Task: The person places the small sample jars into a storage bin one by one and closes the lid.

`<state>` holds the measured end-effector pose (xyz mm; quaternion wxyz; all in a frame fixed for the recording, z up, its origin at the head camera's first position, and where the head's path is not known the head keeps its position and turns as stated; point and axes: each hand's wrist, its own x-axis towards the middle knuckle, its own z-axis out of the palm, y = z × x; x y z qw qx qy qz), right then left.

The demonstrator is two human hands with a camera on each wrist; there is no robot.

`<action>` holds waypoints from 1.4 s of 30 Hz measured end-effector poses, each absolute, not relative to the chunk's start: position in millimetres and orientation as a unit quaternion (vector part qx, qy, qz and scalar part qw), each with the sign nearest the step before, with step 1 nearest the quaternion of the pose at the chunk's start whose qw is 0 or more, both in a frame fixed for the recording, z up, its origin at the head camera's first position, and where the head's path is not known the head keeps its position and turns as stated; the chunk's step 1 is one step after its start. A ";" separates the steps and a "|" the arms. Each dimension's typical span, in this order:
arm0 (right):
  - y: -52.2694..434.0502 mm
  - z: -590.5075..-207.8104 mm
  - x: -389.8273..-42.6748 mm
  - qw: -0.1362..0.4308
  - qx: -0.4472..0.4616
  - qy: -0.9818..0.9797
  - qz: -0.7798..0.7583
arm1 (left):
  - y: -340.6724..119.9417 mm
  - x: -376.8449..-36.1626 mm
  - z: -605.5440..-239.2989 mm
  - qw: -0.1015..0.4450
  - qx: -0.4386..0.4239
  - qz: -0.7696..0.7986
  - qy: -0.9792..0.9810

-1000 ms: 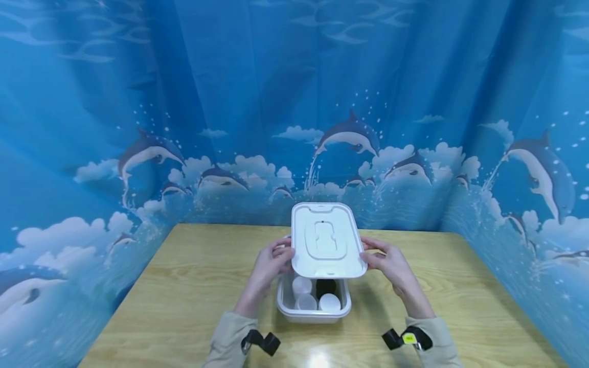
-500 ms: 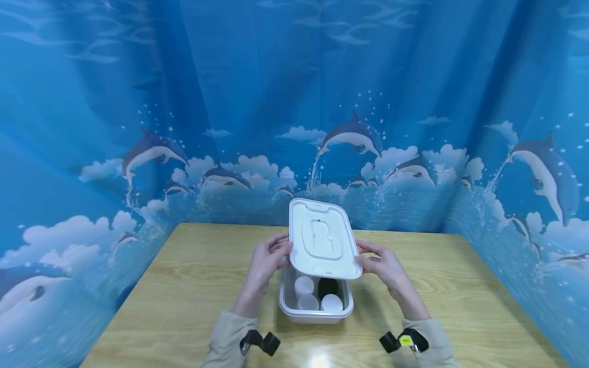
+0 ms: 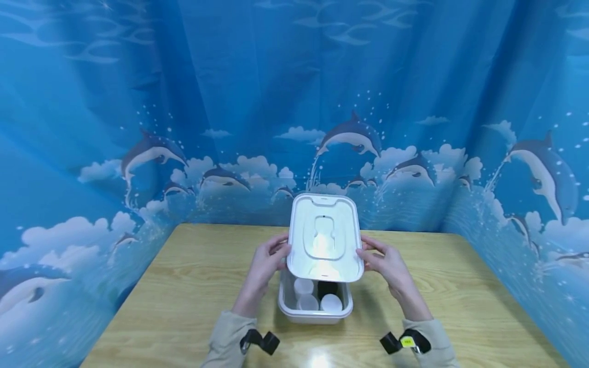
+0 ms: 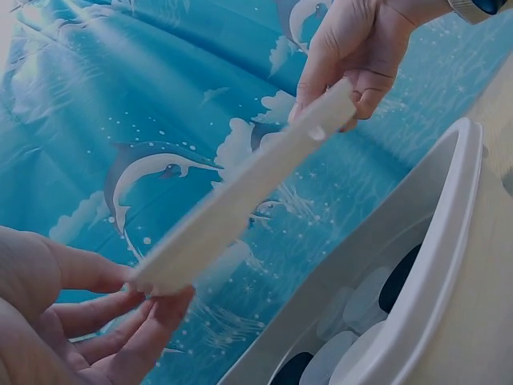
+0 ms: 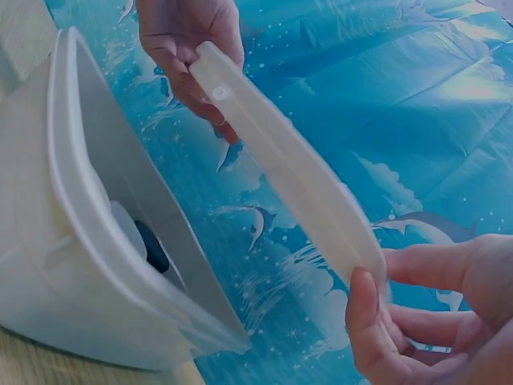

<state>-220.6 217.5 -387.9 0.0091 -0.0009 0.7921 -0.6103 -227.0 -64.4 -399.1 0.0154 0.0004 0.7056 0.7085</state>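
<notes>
A white rectangular lid [image 3: 324,238] with a moulded centre is held tilted above a white storage box [image 3: 315,319]. My left hand [image 3: 267,263] pinches the lid's left edge between thumb and fingers; my right hand [image 3: 388,266] pinches its right edge. Both grips show in the left wrist view, where the lid [image 4: 240,196] appears edge-on, apart from the box [image 4: 437,297]. Inside the box stand several round-topped items, among them a white one [image 3: 331,303] and a dark one [image 3: 327,289]. The lid hides the back part of the box.
The box stands on a light wooden table [image 3: 202,286]. Behind and beside the table hangs a blue curtain [image 3: 257,102] printed with dolphins. A black wrist strap with a small device [image 3: 407,341] sits on each sleeve.
The lid tilted askew to the left half a second ago and is level again now. It stands slightly higher and further left than a second ago. Both hands keep their hold.
</notes>
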 end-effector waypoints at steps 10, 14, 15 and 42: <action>212.5 -390.8 -222.1 -0.074 -0.010 0.766 -0.639 | -64.3 -229.3 -400.1 -0.034 0.034 0.720 0.693; 209.1 -393.4 -223.0 -0.118 -0.023 0.753 -0.647 | -63.9 -231.4 -401.4 -0.056 0.033 0.728 0.683; 208.5 -394.3 -223.6 -0.129 -0.027 0.750 -0.648 | -63.9 -231.3 -401.3 -0.062 0.033 0.731 0.679; 203.4 -414.2 -232.7 -0.330 -0.194 0.660 -0.647 | -76.2 -232.2 -402.1 0.096 -0.009 0.778 0.621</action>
